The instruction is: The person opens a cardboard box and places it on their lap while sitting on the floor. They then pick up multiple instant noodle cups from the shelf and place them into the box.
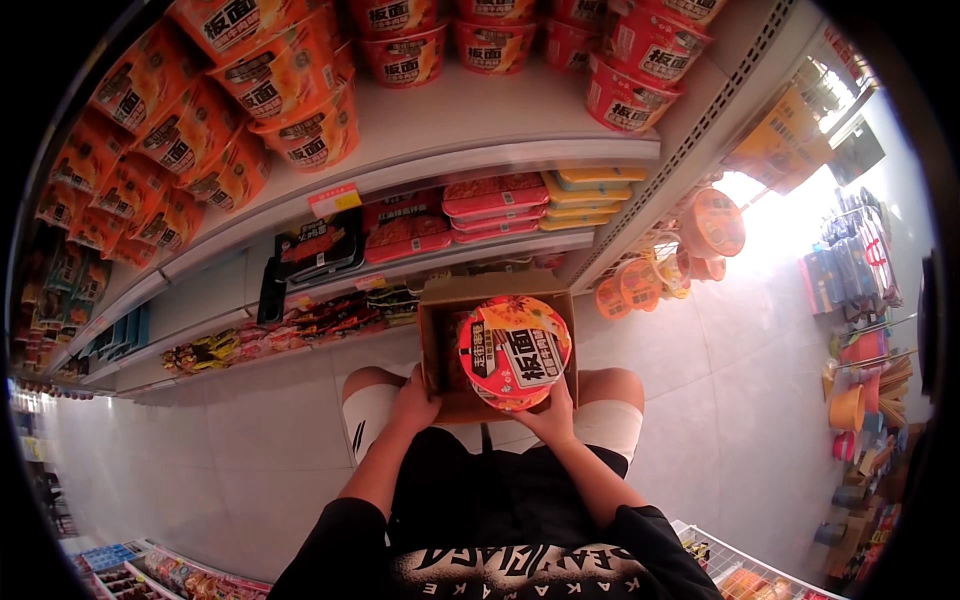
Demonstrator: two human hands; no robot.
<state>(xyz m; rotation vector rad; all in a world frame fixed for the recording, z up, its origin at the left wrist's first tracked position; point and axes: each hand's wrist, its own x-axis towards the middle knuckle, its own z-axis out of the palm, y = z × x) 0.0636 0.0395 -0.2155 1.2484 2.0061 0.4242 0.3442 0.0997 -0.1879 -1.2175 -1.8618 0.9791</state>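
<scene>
A round instant-noodle tub with a red and orange printed lid (516, 352) is in my right hand (551, 414), whose fingers grip its lower edge. The tub is over the opening of a brown cardboard box (444, 411), which rests on or between my thighs. My left hand (415, 405) holds the box's left wall near its lower corner. Part of the dark box interior shows to the left of the tub; the tub hides the rest. Stacked orange tubs (309, 127) and red tubs (630, 94) stand on the shelf ahead.
The upper shelf's edge (465, 159) runs across, with flat red packs (495, 202) and yellow packs (592, 196) below. A perforated upright (694, 139) borders the shelf at right. Further right hang round tubs (712, 223). A white wire rack (739, 559) stands behind at lower right.
</scene>
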